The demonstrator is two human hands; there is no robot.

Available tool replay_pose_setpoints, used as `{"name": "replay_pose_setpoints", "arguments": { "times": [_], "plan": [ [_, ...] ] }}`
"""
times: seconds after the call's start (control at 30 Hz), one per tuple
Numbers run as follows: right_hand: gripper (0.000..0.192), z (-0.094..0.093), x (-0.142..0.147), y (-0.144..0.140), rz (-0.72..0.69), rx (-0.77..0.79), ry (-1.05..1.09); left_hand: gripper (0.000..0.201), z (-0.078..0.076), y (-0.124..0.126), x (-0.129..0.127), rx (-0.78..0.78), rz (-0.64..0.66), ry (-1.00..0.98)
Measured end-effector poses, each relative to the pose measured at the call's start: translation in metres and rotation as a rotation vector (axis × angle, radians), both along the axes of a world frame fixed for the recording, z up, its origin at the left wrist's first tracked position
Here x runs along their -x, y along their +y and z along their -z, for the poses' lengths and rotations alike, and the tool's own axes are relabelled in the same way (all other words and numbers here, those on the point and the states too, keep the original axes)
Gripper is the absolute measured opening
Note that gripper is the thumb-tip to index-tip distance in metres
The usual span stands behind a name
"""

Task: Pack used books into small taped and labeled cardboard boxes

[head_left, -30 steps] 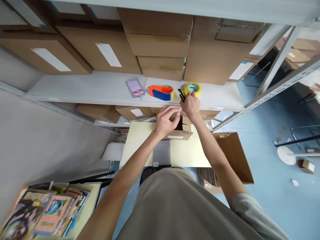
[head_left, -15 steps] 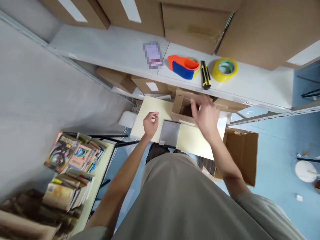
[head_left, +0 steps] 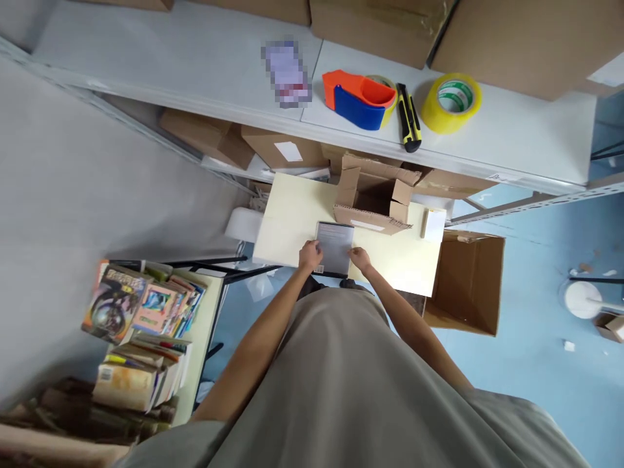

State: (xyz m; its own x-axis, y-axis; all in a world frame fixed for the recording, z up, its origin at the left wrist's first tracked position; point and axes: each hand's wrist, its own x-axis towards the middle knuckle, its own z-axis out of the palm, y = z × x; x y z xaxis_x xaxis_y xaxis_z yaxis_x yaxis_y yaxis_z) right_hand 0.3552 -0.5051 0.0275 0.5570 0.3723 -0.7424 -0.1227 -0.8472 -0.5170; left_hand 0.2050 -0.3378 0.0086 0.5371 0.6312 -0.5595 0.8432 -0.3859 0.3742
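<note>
**Head view: two hands took hold of a grey book by the open box**

Head camera showed the grey book (head_left: 334,248) lying flat on the pale table (head_left: 287,221), just in front of the small open box (head_left: 373,201). The left hand (head_left: 311,253) curled its fingers on the book's left edge, and the right hand (head_left: 361,259) pinched its right corner. It looked like the pick-up step. Next, both hands likely needed to lift it level and clear the box flap. Tape (head_left: 451,102) and a knife (head_left: 408,117) sat on the shelf (head_left: 526,143).
</note>
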Motion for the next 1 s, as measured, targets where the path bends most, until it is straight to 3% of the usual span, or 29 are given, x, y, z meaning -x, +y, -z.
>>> {"name": "replay_pose_setpoints", "arguments": {
  "times": [0.23,0.37,0.47,0.57,0.67,0.83,0.93,1.0],
  "plan": [
    [0.037,0.007,0.019,0.022,0.281,-0.127,0.094,0.052,0.010,0.031,0.008,0.141,0.117,-0.009],
    [0.032,-0.001,0.037,0.039,0.353,-0.234,0.158,0.049,0.012,0.050,0.022,0.195,0.169,-0.073],
    [0.033,-0.010,0.051,0.051,0.390,-0.271,0.128,0.057,0.013,0.073,0.043,0.138,0.167,-0.129],
    [0.035,-0.023,0.058,0.056,0.409,-0.272,0.055,0.065,0.015,0.093,0.065,0.101,0.249,-0.166],
    [0.041,-0.048,0.059,0.050,0.413,-0.259,-0.017,0.064,0.017,0.100,0.079,0.150,0.345,-0.191],
    [0.052,-0.124,0.061,0.024,0.353,-0.376,-0.089,0.063,0.010,0.109,0.068,0.438,0.197,-0.261],
    [0.059,-0.172,0.068,0.018,0.397,-0.518,-0.020,0.070,-0.009,0.127,0.053,0.535,0.181,-0.315],
    [0.059,-0.195,0.073,0.024,0.453,-0.604,0.033,0.083,-0.032,0.141,0.045,0.760,0.104,-0.441]
  ]
}}
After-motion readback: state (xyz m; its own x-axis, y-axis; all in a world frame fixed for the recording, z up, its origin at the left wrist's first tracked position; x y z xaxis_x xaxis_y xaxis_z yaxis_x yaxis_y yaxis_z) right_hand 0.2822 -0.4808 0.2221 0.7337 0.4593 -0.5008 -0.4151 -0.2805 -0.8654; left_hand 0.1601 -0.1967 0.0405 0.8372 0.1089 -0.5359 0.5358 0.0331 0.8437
